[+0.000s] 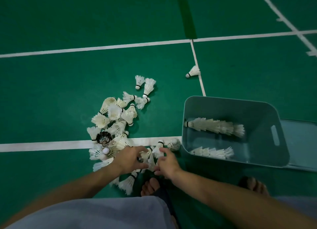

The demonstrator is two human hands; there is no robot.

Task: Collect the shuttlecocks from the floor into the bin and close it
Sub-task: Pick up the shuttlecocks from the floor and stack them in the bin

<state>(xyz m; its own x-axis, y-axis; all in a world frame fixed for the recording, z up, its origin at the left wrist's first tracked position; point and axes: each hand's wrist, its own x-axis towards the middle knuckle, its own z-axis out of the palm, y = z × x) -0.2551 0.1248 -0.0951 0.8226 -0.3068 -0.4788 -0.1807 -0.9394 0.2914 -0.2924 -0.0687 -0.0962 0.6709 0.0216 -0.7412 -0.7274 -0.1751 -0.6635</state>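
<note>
Several white shuttlecocks (pixel 118 119) lie in a loose pile on the green court floor, one black shuttlecock (pixel 103 138) among them. A single shuttlecock (pixel 193 72) lies apart, farther away on a white line. The grey-blue bin (pixel 267 108) stands open at the right, with two nested stacks of shuttlecocks (pixel 216 126) inside. My left hand (pixel 130 159) and my right hand (pixel 167 163) are both down at the near end of the pile, fingers curled round shuttlecocks (pixel 151 157) between them.
The bin's lid (pixel 300 143) lies flat on the floor under the bin's right side. My bare feet (pixel 151 186) stand just behind the pile. White court lines (pixel 85 48) cross the floor.
</note>
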